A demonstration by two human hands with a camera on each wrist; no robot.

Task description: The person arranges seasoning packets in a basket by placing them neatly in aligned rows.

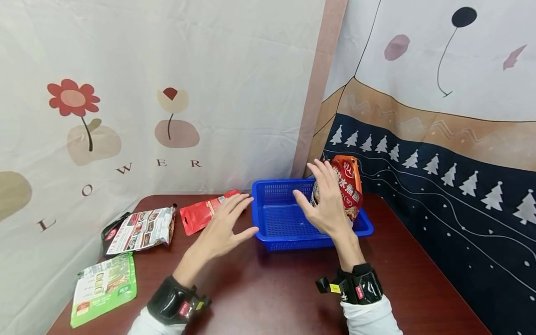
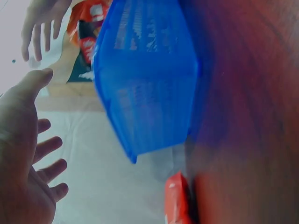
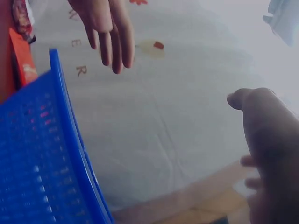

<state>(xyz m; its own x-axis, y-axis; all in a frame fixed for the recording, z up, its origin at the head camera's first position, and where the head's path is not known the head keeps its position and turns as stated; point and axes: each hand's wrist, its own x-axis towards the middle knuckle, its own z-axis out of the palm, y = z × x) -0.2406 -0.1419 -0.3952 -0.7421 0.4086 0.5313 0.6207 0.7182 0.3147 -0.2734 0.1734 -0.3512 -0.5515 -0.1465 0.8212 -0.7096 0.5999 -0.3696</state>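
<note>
Table [image 1: 259, 293] is dark red-brown, slight sheen, back edge near a pale cloth [image 1: 234, 70] printed with a red flower [image 1: 73, 98], a smaller tulip [image 1: 173, 101] to its right, an olive blob [image 1: 12, 195] at the left frame edge, and letters L O W E R [image 1: 124, 168] rising left to right below the flowers. Pink strip [image 1: 320, 88] runs down that cloth's right side. Right-hand cloth [image 1: 490, 88]: black oval [image 1: 464, 17] on a thin curved line, two mauve patches [image 1: 397, 47], then a tan band [image 1: 423, 122] above a navy band [image 1: 452, 251] with white trees [image 1: 432, 164], dots and wavy lines.
</note>
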